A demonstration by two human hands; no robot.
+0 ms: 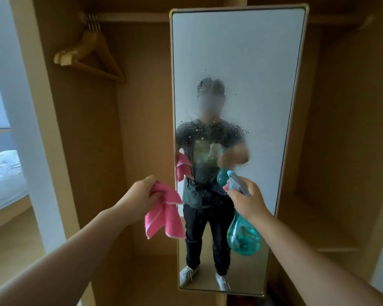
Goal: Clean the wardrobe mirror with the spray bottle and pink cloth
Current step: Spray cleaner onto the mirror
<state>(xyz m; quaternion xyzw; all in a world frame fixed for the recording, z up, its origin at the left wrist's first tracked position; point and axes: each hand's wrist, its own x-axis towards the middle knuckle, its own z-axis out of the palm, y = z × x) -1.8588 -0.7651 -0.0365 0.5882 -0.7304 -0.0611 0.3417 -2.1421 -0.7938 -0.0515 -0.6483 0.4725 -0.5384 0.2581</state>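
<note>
— What's in front of the mirror [237, 51]?
— Right hand [249, 200] gripping the teal spray bottle [243, 236]; left hand [139, 195], just left of it, clutching the pink cloth [164, 214] (droplets mid-glass).

The cloth [164, 214] is bright pink with a thin pale edging, and the spray bottle [243, 236] at about four o'clock from it is translucent teal with a light blue and grey head. The mirror [239, 51] has a slim gold frame and a speckle of droplets mid-glass. The wardrobe [86, 129] panels and the hangers [91, 54] at ten o'clock are honey-tan wood; the bedding [5, 173] at nine o'clock is white.
</note>
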